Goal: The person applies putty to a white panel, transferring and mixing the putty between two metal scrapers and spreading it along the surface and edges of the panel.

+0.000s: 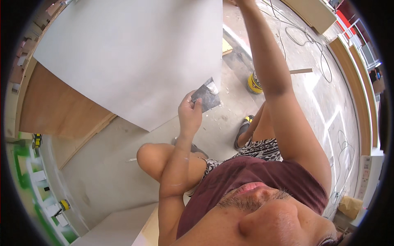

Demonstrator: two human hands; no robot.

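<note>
My left hand (191, 114) pinches a thin, dark-grey metal putty scraper (206, 96) between thumb and fingers. White filler is smeared near the scraper's upper corner. The blade overlaps the right edge of a large white panel (135, 53) in the picture; I cannot tell whether they touch. Stretched out past the panel's right side, my right arm runs to the top edge of the picture. Only a small part of my right hand (243, 2) shows there, its fingers hidden. On the floor beside that arm stands a yellow and black can (254, 83).
Brown plywood (61, 102) shows under the panel at left. Grey cables (305, 40) loop over the dusty floor, near a wooden strip (301, 71). Long wooden boards (356, 82) border the right side. A yellow and black object (64, 204) is at lower left. My knees are bent low.
</note>
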